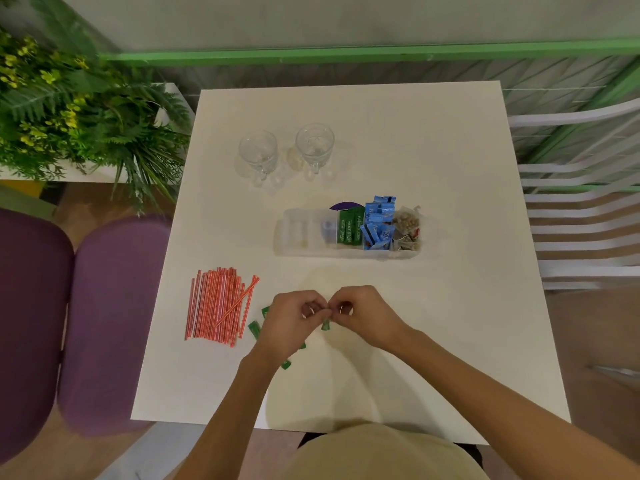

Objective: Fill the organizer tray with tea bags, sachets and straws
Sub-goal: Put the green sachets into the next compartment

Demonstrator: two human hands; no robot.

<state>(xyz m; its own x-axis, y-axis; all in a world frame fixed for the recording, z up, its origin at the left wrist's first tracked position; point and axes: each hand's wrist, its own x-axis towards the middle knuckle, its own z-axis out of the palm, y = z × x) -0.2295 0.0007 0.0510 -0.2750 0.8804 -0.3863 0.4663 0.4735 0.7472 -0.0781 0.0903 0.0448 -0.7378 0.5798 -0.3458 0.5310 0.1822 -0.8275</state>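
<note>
A clear organizer tray [298, 233] stands mid-table. It holds green sachets [349, 230], blue sachets [378, 221] and tea bags [408, 230] in its right compartments. Red straws [218, 306] lie in a pile at the near left. Several loose green sachets [254, 330] lie on the table under and beside my left hand. My left hand [294, 320] and my right hand [363, 313] meet fingertip to fingertip, pinching a green sachet [325, 325] between them just above the table.
Two empty glass mugs [258, 152] [314, 143] stand at the back of the white table [450, 306]. A plant [69, 109] and purple chairs [110, 306] sit to the left. A white slatted chair [581, 209] is at the right.
</note>
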